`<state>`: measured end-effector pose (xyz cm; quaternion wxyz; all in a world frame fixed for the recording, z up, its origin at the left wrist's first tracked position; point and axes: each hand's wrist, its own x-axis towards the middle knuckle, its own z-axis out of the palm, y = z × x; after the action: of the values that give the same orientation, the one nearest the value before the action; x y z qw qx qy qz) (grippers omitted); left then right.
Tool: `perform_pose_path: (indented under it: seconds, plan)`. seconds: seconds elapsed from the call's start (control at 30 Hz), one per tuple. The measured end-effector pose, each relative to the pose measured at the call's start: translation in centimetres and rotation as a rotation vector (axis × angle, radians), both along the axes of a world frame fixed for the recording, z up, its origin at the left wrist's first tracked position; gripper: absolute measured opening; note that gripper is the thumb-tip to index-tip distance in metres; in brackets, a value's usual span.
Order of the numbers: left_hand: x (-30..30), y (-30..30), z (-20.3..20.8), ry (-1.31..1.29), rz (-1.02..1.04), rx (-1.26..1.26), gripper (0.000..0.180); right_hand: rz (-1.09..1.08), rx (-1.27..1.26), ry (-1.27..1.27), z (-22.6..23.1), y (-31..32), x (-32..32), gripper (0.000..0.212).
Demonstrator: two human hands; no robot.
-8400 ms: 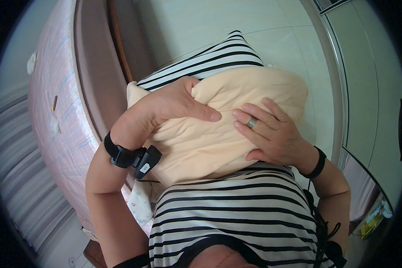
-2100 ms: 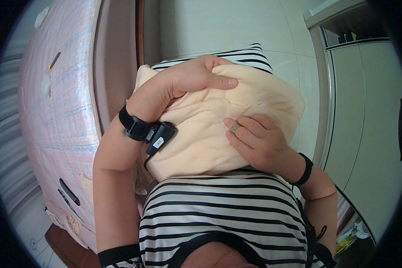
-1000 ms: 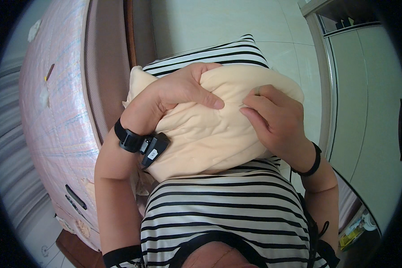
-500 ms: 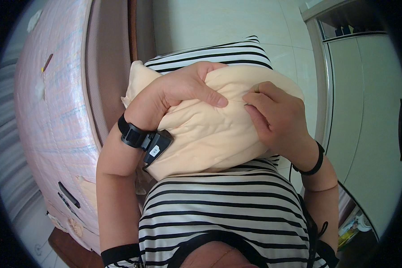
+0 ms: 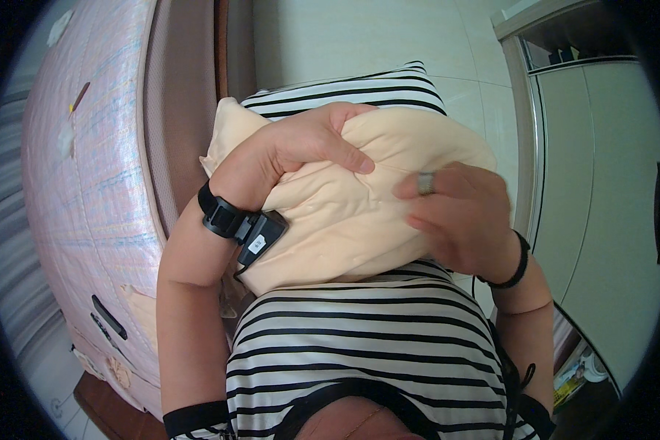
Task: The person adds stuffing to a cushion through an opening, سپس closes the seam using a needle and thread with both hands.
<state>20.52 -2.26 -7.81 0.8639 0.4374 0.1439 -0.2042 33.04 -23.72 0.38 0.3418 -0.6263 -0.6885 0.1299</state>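
Observation:
A plump cream-coloured cushion [image 5: 337,227] lies across my lap, its cloth creased along the middle. My left hand [image 5: 330,143] grips its far edge, thumb pressed on top and the other fingers hidden beneath. Over the cushion's right part is my right hand [image 5: 458,209], smeared by motion. A wide metal ring [image 5: 425,182] shows on one of its fingers. Whether anything sits between the right fingertips cannot be made out. A black strapped device [image 5: 260,238] on my left wrist rests against the cushion.
To the left stands a bed with a shiny pink-and-blue cover [image 5: 88,191]. On it lie a dark slim object [image 5: 110,317], a brown stick-like tool [image 5: 81,97] and a white tuft [image 5: 66,139]. A pale cabinet [image 5: 616,183] is at the right, beside the tiled floor [image 5: 359,37].
My right hand has turned and shifted slightly down, bringing the ring into view. The small thin metal tip seen at its fingers before no longer shows. My left hand keeps its grip.

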Motion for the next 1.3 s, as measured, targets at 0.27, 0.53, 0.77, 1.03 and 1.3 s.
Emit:
perform_pose_path:
  seconds: [0.27, 0.53, 0.77, 1.03, 1.3]
  plan:
    - [-0.3, -0.1, 0.5, -0.031, 0.039, -0.014, 0.066, -0.299, -0.113, 0.278, -0.8, -1.1, 1.7, 0.008]
    - [-0.6, 0.0, 0.9, -0.015, 0.056, 0.015, 0.064, -0.259, -0.131, 0.038, -2.4, -1.5, 1.5, 0.013]
    - [-0.7, -0.2, 1.5, 0.006, 0.088, -0.030, 0.067, -0.245, -0.101, 0.044, -2.5, -1.1, 1.0, 0.016]
    - [-0.9, 0.0, 1.4, -0.001, 0.074, -0.041, 0.068, -0.253, -0.130, 0.018, -2.4, -1.5, 1.2, 0.014]
    - [-0.8, 0.0, 1.3, 0.006, 0.073, -0.053, 0.067, -0.249, -0.131, 0.034, -2.7, -1.1, 1.0, 0.013]
